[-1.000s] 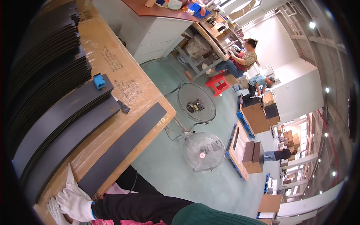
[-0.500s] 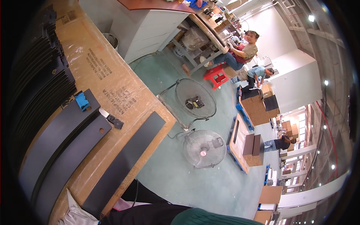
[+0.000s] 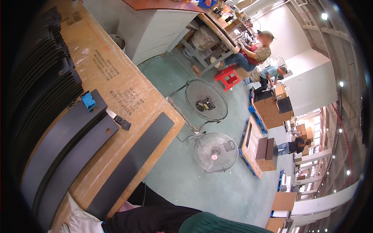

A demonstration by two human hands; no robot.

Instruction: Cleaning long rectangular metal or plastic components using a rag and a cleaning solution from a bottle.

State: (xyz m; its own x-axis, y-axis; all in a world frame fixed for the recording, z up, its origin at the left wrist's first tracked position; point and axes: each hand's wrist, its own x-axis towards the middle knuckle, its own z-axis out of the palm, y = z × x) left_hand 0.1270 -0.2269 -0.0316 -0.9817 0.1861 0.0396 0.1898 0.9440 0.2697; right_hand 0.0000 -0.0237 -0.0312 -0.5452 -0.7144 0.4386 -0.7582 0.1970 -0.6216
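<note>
Progress is only partly readable here. One flat dark panel (image 3: 132,163) lies alone along the right-hand edge of the brown-covered worktop (image 3: 151,100) and seems to be the piece in hand; nothing on its face shows a finished step. To its left lie a panel with a round hole (image 3: 77,163) and another dark panel (image 3: 62,136) bearing a blue block (image 3: 89,101), then a large stack of dark panels (image 3: 42,77). Which are done and which are left cannot be told, though their number suggests repeated work.

The white-gloved right hand (image 3: 83,223) is just beside the lone panel's lower end; only a sliver of the left hand (image 3: 64,228) shows at the bottom rim. Whether either is closed or gripping anything cannot be told.

Dark printed lettering (image 3: 104,68) runs aslant across the worktop's covering. A reddish round badge (image 3: 214,157) sits on the floor fan (image 3: 223,149), too small to read. The panels show no legible writing.
</note>
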